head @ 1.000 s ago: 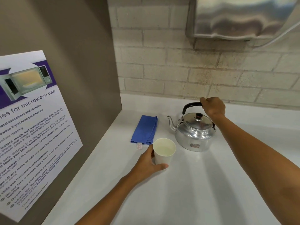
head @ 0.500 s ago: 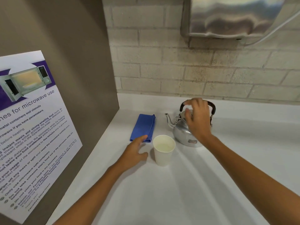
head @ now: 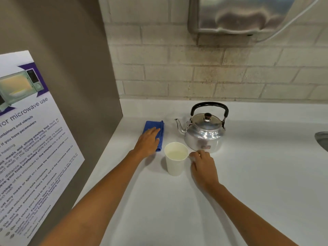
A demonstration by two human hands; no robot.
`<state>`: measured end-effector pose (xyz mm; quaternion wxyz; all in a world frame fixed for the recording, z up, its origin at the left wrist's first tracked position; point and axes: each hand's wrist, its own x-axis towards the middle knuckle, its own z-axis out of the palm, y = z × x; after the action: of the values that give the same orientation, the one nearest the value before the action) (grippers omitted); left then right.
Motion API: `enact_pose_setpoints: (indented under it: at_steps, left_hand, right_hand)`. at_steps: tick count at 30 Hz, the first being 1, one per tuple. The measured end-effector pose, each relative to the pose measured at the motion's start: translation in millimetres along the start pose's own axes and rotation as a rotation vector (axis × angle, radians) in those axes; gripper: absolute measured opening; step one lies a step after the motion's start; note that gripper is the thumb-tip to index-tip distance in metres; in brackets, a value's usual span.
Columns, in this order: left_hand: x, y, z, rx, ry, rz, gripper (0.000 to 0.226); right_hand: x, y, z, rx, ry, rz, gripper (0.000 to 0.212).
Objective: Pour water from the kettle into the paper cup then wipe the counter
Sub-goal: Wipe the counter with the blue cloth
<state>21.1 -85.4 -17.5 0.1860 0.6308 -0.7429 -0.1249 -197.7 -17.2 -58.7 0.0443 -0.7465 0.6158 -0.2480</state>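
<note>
The white worktop (head: 177,210) carries a shiny aluminium kettle (head: 204,137) standing upright with its black handle raised. In front, a white paper cup (head: 175,159) holds water. The left hand (head: 148,142) lies flat, fingers spread, on the folded blue cloth (head: 158,129); the right hand (head: 204,167), loosely open, reaches just beside the cup.

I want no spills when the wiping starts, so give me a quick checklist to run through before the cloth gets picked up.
1. Pouring finished: the shiny metal kettle with the black handle stands upright on the white counter, with no hand on it: ok.
2. Water in the white paper cup: liquid shows inside: ok.
3. Cup steady: the right hand has its fingertips at the cup's side; whether they grip it, cannot tell.
4. Cloth in hand: the left hand lies flat on the folded blue cloth, not yet closed around it: not ok.
5. Wiping path clear: the cup stands right next to the cloth: not ok.
6. Spilled water on the counter: cannot tell.
</note>
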Motion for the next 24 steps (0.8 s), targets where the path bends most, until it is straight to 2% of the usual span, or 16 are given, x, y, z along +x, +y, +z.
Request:
enact_pose_setpoints:
  at_steps: [6,11,14,20,24]
  left_hand:
    - [19,-16,25,0.271,-0.132,-0.048,0.056]
    - [24,-31,43,0.196,-0.156,-0.173,0.067]
    - [24,-29,48,0.203,-0.171,-0.194,0.065]
    - [-4,-20,47,0.206,-0.188,-0.048,0.055]
    - [-30,-33,37,0.035,-0.218,0.088,0.049]
  right_hand:
    - [-12,2,8,-0.065,-0.029,-0.031,0.025]
    - [-13,4,10,-0.067,-0.029,-0.036,0.025]
    - [-12,4,11,-0.088,-0.030,-0.043,0.025]
    - [-10,3,11,-0.120,-0.041,-0.058,0.042]
    - [-12,4,11,-0.087,-0.044,-0.042,0.032]
